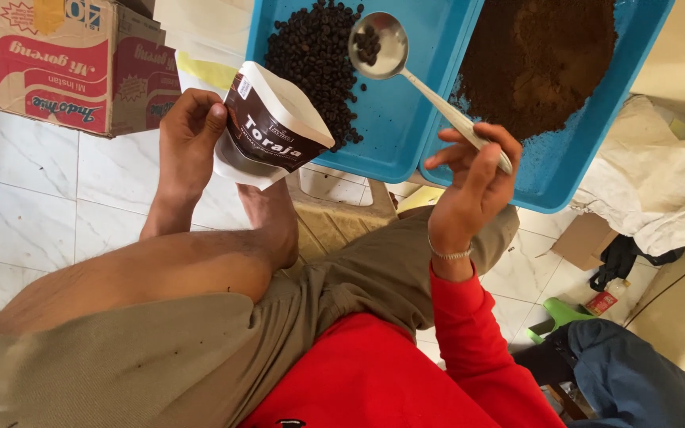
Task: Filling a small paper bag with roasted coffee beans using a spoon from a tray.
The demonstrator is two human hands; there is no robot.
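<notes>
My left hand (189,135) holds a brown and white stand-up pouch (273,127) by its left edge, tilted, with its mouth facing the trays. My right hand (473,182) grips the handle of a metal spoon (380,45). The spoon's bowl carries a few dark coffee beans and hovers over a blue tray (382,119), beside the pile of coffee beans (311,55) lying in it. A second blue tray (564,158) to the right holds a heap of brown ground coffee (541,55). My right wrist wears a thin metal bracelet.
A red and white cardboard box (73,63) stands on the white tiled floor at upper left. A white sack (660,182) lies at right, with a green object (556,315) and blue cloth (636,372) lower right. My bare knee and khaki shorts fill the foreground.
</notes>
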